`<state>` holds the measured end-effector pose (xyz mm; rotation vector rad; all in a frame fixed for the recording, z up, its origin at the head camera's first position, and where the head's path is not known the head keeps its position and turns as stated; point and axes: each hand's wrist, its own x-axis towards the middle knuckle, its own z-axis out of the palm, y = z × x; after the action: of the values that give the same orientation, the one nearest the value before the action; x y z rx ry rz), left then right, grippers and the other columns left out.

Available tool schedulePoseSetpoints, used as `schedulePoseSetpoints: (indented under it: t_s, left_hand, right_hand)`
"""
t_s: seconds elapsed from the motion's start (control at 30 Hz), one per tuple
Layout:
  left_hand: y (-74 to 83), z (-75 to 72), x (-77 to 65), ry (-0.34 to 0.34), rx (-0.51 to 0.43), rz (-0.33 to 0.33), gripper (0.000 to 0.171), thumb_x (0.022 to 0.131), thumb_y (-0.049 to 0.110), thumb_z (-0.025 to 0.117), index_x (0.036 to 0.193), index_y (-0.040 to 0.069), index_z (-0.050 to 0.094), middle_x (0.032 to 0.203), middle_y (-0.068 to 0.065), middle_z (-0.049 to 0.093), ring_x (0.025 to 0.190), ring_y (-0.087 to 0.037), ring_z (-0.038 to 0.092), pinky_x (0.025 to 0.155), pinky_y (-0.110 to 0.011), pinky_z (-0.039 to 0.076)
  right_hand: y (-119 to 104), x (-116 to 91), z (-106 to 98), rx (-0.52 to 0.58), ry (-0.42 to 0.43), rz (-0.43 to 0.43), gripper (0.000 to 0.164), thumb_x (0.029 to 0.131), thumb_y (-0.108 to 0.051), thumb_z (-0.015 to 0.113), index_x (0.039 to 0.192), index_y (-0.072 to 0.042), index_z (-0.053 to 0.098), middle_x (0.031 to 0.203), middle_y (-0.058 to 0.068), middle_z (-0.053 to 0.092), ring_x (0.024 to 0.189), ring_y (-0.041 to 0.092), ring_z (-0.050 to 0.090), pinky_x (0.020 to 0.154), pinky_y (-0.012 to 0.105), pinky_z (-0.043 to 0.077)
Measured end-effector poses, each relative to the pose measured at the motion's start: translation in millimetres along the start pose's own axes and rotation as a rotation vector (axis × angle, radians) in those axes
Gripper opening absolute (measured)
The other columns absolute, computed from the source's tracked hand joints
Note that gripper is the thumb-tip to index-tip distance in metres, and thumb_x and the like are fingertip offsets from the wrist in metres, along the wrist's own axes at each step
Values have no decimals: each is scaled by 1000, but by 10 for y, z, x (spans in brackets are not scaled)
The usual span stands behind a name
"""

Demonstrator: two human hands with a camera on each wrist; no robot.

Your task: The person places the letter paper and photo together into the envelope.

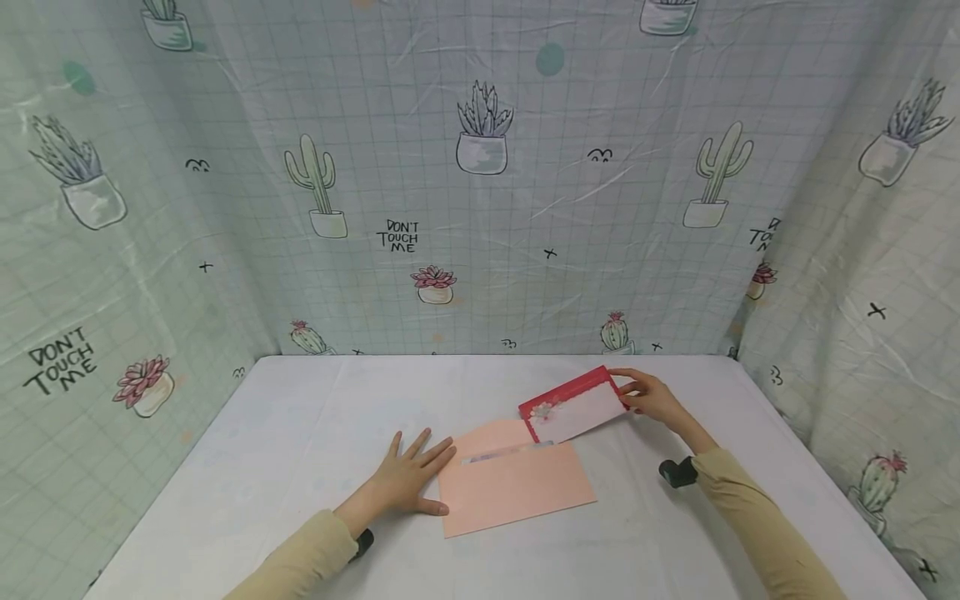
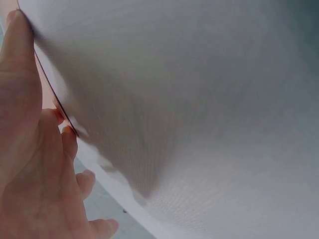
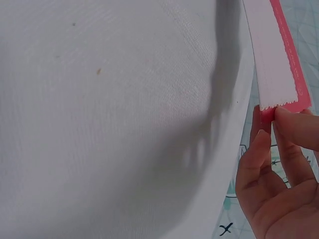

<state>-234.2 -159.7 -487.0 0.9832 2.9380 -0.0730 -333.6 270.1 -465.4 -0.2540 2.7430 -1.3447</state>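
A peach envelope (image 1: 517, 492) lies on the white table with its flap folded back, and a pale printed strip shows along its opening. My left hand (image 1: 411, 475) is spread flat, with thumb and fingertips resting on the envelope's left edge; the left wrist view shows the fingers (image 2: 20, 45) at that edge. Beyond the envelope, a red and white card (image 1: 581, 408) with a flower decoration sits tilted, its lower left corner overlapping the flap. My right hand (image 1: 652, 398) pinches the card's right end between thumb and fingers, seen close in the right wrist view.
The white tabletop (image 1: 300, 442) reaches to a hanging cloth (image 1: 480, 208) printed with cacti at the back and on both sides. Black wrist-camera mounts (image 1: 678, 472) stick out from under both beige sleeves (image 1: 757, 517).
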Motion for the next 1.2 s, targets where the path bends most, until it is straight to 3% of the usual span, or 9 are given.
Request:
schedulePoseSetpoints:
  t_s: [0.27,0.53,1.2]
  left_hand:
    - [15,-16,-4,-8,6,-5,88,72,64,54,140,14,29,147,-3,26,135,-37,20,99,-67,16]
    - [7,-2,0,-15,16,-13,89,72,65,53,140,15,28,148,-2,25,136,-36,19,100,-66,16]
    - [-8,23,24,-26,15,-24,89,71,67,53,140,16,28,148,0,25,136,-35,19,100,-66,15]
  right_hand:
    - [9,39,50,17,-56,-33,47,88,-4,51,133,-9,39,105,25,56,78,19,56,65,30,49]
    - [-70,51,114,25,-66,-10,46,88,-9,54,131,-12,42,103,23,58,80,19,56,69,33,51]
    - [-174,101,336,44,-140,-74,42,86,-4,54,126,-10,45,95,18,59,74,17,55,60,29,49]
